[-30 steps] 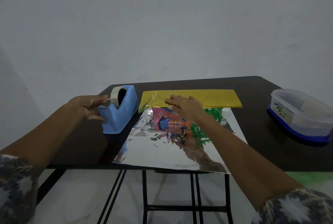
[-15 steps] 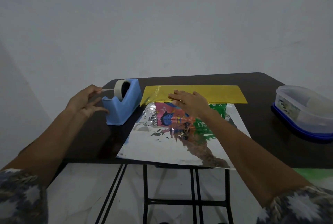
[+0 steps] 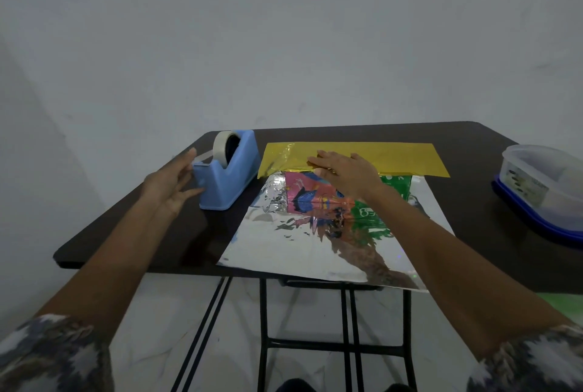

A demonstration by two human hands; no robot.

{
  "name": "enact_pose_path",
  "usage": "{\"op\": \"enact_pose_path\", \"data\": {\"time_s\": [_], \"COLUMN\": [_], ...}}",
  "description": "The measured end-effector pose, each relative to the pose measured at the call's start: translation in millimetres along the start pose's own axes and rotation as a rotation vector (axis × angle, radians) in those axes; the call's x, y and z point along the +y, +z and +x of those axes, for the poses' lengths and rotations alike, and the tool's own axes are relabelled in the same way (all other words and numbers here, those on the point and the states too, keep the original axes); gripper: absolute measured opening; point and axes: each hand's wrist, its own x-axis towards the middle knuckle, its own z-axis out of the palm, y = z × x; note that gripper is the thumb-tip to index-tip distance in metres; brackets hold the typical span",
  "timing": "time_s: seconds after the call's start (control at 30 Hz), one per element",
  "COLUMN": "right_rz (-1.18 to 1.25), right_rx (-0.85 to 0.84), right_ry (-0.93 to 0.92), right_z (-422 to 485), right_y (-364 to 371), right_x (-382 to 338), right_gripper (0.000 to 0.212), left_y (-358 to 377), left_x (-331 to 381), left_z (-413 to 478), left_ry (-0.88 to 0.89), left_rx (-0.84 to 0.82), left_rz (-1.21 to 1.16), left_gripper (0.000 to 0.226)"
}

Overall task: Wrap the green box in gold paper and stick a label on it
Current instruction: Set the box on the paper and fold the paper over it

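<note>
The gold paper lies silver side up at the near edge of the table, with the green box on its far part. The right hand presses flat on the gold flap folded over the box. To the left, the left hand, fingers straight and spread, meets the tape strip of the blue dispenser.

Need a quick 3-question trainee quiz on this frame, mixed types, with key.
1. True or false: the right hand lies flat on the shiny gold paper flap folded over the green printed box.
2. Which thing is right beside the left hand? A) blue plastic tape dispenser B) scissors C) marker pen
3. Fill in: the clear plastic container with a blue base sits near the ____ edge of the dark table.
Key: 1 true; 2 A; 3 right.
</note>
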Motion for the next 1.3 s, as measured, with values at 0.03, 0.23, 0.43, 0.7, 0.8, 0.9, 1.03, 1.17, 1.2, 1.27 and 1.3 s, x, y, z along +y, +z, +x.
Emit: {"op": "enact_pose_path", "data": {"time_s": [0.03, 0.23, 0.43, 0.7, 0.8, 0.9, 1.03, 1.17, 1.2, 1.27, 1.3], "right_rz": [-0.006, -0.003, -0.024, -0.025, -0.026, -0.022, -0.011, -0.056, -0.056, -0.032, -0.022], "right_rx": [0.001, 0.005, -0.004, 0.006, 0.0, -0.005, 0.005, 0.015, 0.007, -0.001, -0.002], "right_ry": [-0.001, -0.004, -0.001, -0.007, -0.004, 0.005, 0.005, -0.017, -0.018, -0.01, -0.007], "right_z": [-0.2, -0.6, -1.8, -2.3, -3.3, -3.5, -5.7, -5.2, -5.0, -4.2, -4.0], "right_y": [-0.4, 0.0, -1.5, -1.2, -1.2, -0.7, 1.0, -2.0, -2.6, -3.0, -2.3], "right_x": [-0.1, -0.6, -1.4, -3.2, -3.8, -4.3, -7.2, -6.2, -5.4, -4.9, -5.2], "right_gripper": [0.045, 0.045, 0.046, 0.045, 0.045, 0.046, 0.048, 0.047, 0.046, 0.046, 0.045], "left_y": [0.2, -8.2, -15.1, -10.0, -7.4, -8.0, -11.4, 16.3, 29.9, 59.5, 73.6], "left_x": [-1.1, -24.0, -24.5, -33.9, -40.0, -41.3, -40.0, -36.5, -35.0, -32.8, -31.7], "left_z": [0.0, 1.3, 3.0, 10.0, 7.9, 0.3, -21.6, -62.5, -73.2, -88.5, -92.9], "left_ry": [0.001, -0.026, -0.07, -0.095, -0.1, -0.075, -0.057, 0.075, 0.103, 0.128, 0.136], "left_rx": [0.002, 0.016, 0.008, 0.094, 0.109, 0.134, 0.191, 0.151, 0.057, -0.135, -0.214], "left_rz": [-0.001, 0.025, 0.028, 0.08, 0.082, 0.099, 0.05, 0.106, 0.093, 0.087, 0.108], "left_gripper": [0.011, 0.002, 0.056, 0.054, 0.037, 0.025, 0.027, 0.026, 0.028, 0.031, 0.034]}}
